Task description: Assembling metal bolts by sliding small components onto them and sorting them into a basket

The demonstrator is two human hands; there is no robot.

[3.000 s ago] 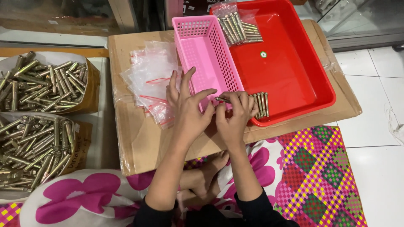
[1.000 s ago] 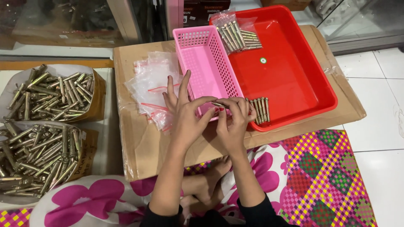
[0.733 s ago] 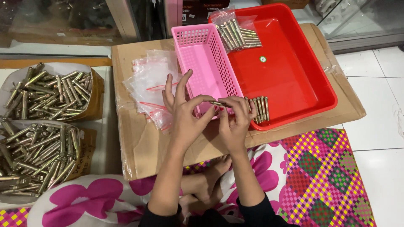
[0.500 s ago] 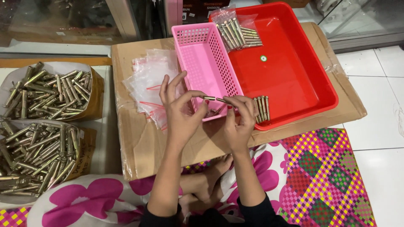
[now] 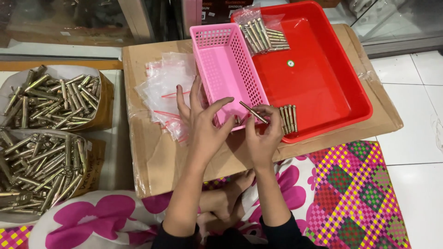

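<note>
Your right hand (image 5: 263, 138) pinches long brass-coloured bolt (image 5: 253, 112), tilted over pink basket (image 5: 226, 60) edge; left hand (image 5: 205, 122) released, fingers spread beside it.

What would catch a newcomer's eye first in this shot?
The bright red tray at top right and the pink basket against its left side stand out first. At centre, the right hand pinches one metal bolt over the basket's near end, with the left hand open beside it. At far left, two open boxes heaped with bolts draw the eye next.
</note>
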